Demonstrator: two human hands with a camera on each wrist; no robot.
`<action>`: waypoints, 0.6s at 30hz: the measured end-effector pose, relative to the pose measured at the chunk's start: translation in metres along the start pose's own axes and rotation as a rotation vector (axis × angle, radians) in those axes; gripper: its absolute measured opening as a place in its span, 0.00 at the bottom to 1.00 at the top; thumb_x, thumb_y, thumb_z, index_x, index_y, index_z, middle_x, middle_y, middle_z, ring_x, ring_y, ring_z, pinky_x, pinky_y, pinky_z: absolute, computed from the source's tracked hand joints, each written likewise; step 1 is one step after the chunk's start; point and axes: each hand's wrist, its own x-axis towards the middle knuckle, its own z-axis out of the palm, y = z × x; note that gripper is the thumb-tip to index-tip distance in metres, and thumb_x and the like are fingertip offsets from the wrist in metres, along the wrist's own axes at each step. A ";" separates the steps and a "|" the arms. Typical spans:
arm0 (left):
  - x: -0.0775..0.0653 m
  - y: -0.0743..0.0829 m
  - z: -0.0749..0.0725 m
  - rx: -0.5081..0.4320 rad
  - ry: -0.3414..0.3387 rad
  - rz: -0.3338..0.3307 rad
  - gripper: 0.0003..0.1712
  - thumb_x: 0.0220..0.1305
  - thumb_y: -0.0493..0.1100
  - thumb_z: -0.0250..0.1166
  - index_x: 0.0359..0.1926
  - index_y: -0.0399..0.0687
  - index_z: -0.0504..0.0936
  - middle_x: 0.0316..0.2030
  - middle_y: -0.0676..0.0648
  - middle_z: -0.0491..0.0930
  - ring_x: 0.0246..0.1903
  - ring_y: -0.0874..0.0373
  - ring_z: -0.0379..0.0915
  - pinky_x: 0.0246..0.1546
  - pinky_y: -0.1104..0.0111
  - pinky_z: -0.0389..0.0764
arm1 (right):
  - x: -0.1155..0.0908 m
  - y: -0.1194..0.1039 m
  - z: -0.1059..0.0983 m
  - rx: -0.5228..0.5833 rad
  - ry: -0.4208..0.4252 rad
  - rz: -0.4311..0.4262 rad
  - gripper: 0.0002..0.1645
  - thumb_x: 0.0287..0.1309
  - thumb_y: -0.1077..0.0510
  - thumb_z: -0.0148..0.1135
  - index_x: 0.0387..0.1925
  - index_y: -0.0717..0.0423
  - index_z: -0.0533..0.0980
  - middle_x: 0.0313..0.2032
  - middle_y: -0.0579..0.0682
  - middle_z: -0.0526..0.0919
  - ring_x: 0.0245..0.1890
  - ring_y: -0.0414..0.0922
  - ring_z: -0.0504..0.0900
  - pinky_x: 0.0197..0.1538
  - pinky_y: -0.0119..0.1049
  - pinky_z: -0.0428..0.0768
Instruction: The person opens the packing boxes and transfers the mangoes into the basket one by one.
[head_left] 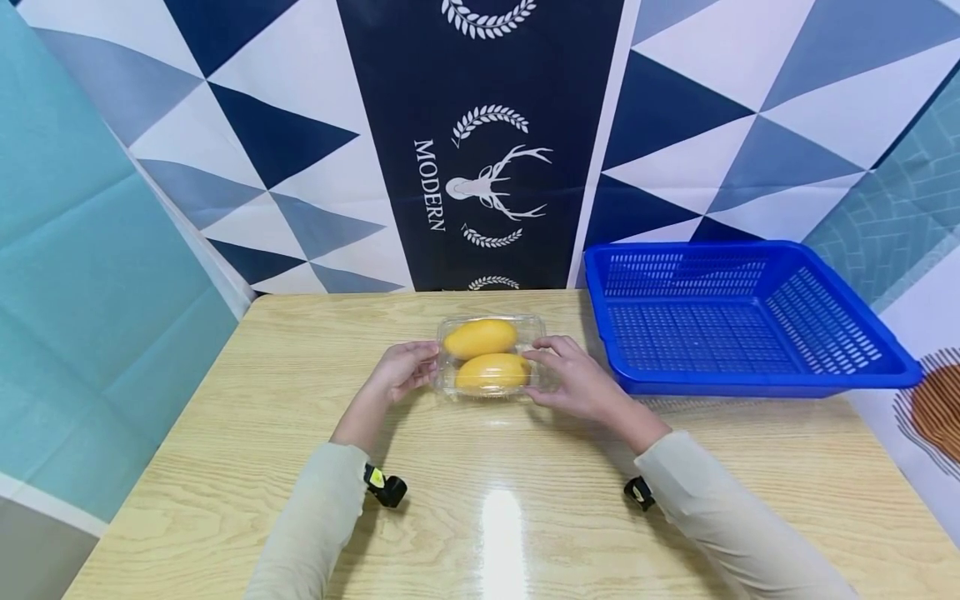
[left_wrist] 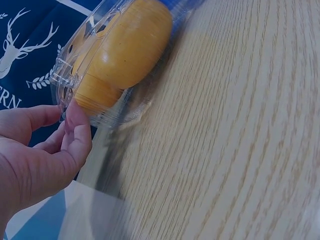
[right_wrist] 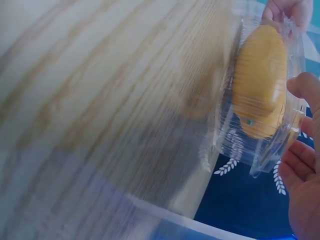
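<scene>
A clear plastic clamshell box [head_left: 531,327] rests on the wooden table with two yellow mangoes inside, the far mango [head_left: 481,338] and the near mango [head_left: 492,372]. My left hand [head_left: 405,367] pinches the box's left rim between thumb and fingertips, as the left wrist view shows. At the opposite end, my right hand [head_left: 573,379] holds the right side, thumb at the near corner and index finger over the top. In the right wrist view the lid lies over the mangoes [right_wrist: 261,72]; whether its edge is latched, I cannot tell.
A blue slatted plastic basket [head_left: 750,380] stands at the table's back right, just beyond my right hand. Behind the table [head_left: 450,500] hangs a patterned cloth [head_left: 315,75] with triangles and a deer print. Small black cameras are strapped at both wrists.
</scene>
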 end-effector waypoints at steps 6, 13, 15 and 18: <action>0.000 -0.001 -0.001 -0.008 -0.005 0.003 0.23 0.66 0.37 0.55 0.60 0.31 0.67 0.25 0.53 0.74 0.25 0.66 0.71 0.30 0.78 0.80 | 0.001 0.000 -0.001 -0.027 -0.008 -0.012 0.30 0.45 0.50 0.71 0.51 0.56 0.77 0.52 0.58 0.76 0.54 0.52 0.72 0.57 0.48 0.76; -0.001 -0.001 -0.001 -0.002 -0.013 0.006 0.24 0.67 0.37 0.55 0.60 0.30 0.66 0.25 0.53 0.74 0.25 0.66 0.71 0.30 0.78 0.80 | 0.003 0.002 -0.002 -0.064 -0.038 -0.039 0.31 0.45 0.48 0.71 0.51 0.56 0.77 0.53 0.57 0.75 0.55 0.52 0.72 0.56 0.48 0.77; -0.001 -0.001 -0.001 0.001 -0.012 0.006 0.23 0.67 0.37 0.55 0.60 0.31 0.67 0.24 0.53 0.74 0.25 0.66 0.71 0.30 0.78 0.80 | 0.003 0.003 -0.002 -0.074 -0.039 -0.059 0.30 0.45 0.49 0.70 0.51 0.57 0.77 0.53 0.57 0.75 0.55 0.52 0.73 0.56 0.47 0.78; 0.001 -0.001 -0.002 0.003 -0.012 0.008 0.23 0.66 0.37 0.55 0.60 0.31 0.67 0.24 0.53 0.73 0.25 0.66 0.71 0.29 0.78 0.80 | 0.005 0.003 -0.003 -0.092 -0.034 -0.094 0.30 0.45 0.49 0.70 0.50 0.58 0.77 0.50 0.57 0.77 0.53 0.51 0.74 0.56 0.45 0.78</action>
